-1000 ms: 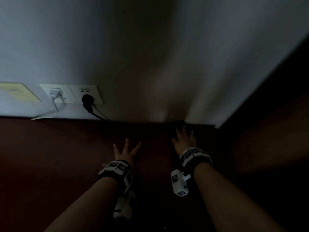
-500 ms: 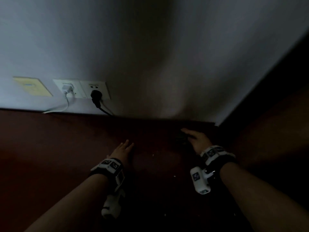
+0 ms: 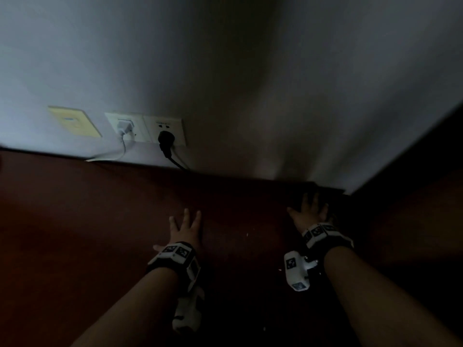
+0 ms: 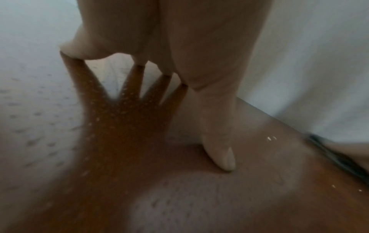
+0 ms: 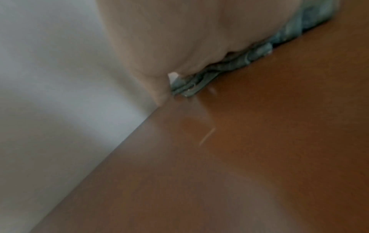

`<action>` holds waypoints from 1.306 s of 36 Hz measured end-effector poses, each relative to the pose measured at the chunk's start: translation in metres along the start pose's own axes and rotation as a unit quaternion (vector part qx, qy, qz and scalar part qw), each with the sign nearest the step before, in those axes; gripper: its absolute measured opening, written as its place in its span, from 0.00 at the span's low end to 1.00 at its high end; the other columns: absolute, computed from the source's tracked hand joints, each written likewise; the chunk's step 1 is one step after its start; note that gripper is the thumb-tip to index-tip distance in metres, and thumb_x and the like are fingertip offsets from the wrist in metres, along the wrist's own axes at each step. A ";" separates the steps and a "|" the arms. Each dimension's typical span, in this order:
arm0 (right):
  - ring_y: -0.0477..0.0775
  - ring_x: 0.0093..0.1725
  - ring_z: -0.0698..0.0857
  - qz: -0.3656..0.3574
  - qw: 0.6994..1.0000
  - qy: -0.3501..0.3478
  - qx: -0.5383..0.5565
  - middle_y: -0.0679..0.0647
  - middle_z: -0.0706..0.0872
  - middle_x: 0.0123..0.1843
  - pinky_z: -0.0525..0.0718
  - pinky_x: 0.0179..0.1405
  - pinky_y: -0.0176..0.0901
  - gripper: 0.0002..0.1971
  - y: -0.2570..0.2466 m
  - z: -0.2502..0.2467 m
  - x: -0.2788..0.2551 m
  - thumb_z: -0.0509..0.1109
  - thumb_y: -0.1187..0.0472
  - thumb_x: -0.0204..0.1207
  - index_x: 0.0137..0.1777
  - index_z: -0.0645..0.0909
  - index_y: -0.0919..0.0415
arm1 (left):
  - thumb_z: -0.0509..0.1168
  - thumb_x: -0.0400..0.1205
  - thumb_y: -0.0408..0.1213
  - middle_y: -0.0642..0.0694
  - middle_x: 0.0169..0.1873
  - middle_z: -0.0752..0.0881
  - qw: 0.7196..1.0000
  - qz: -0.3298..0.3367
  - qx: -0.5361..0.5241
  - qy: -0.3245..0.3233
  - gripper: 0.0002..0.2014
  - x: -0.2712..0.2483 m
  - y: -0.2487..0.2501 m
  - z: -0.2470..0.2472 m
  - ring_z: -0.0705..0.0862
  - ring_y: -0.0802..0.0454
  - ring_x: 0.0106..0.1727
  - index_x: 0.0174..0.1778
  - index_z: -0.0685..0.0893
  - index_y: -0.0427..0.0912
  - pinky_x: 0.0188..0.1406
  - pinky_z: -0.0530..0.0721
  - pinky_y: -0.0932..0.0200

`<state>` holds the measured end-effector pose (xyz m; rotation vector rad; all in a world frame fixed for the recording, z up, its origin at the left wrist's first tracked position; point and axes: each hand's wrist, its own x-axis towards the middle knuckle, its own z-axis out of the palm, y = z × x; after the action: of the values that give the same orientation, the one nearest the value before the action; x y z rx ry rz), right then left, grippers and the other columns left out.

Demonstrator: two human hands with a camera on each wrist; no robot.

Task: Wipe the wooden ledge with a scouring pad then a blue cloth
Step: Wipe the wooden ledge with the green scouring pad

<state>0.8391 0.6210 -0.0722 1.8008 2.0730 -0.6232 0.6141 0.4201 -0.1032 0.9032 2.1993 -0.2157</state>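
The dark red-brown wooden ledge [image 3: 100, 221] runs along a white wall. My left hand [image 3: 185, 229] lies flat on it with fingers spread; in the left wrist view its fingertips [image 4: 225, 162] touch the glossy wood [image 4: 259, 197] and hold nothing. My right hand [image 3: 310, 211] presses down with straight fingers in the far right corner, close to the wall. The right wrist view shows a crumpled blue-grey cloth [image 5: 239, 63] squeezed between that palm [image 5: 179, 39] and the ledge [image 5: 259, 157]. In the dim head view the cloth is almost hidden under the hand. No scouring pad is in sight.
The white wall [image 3: 250, 83] rises straight behind the ledge. Two sockets [image 3: 145, 127] hold a white plug and a black plug [image 3: 165, 141], whose cables drop onto the ledge at the back left. A dark side panel [image 3: 413, 196] closes the right end. Small white specks lie on the wood.
My right hand has swung from pointing left back into the far right corner, pressing the cloth. The left hand has spread its fingers again and stays put.
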 end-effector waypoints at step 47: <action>0.67 0.82 0.37 -0.133 0.986 -0.034 -0.093 0.49 0.33 0.84 0.43 0.79 0.65 0.36 -0.072 0.029 -0.029 0.50 0.35 0.81 0.83 0.38 0.43 | 0.70 0.81 0.34 0.56 0.84 0.32 0.998 0.057 -0.015 -0.025 0.50 -0.029 -0.019 -0.008 0.32 0.43 0.84 0.84 0.37 0.63 0.71 0.53 0.17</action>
<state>0.7707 0.5740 -0.0737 1.3962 2.2612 -0.5278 0.6106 0.3941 -0.0795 0.9926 2.0923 -0.1497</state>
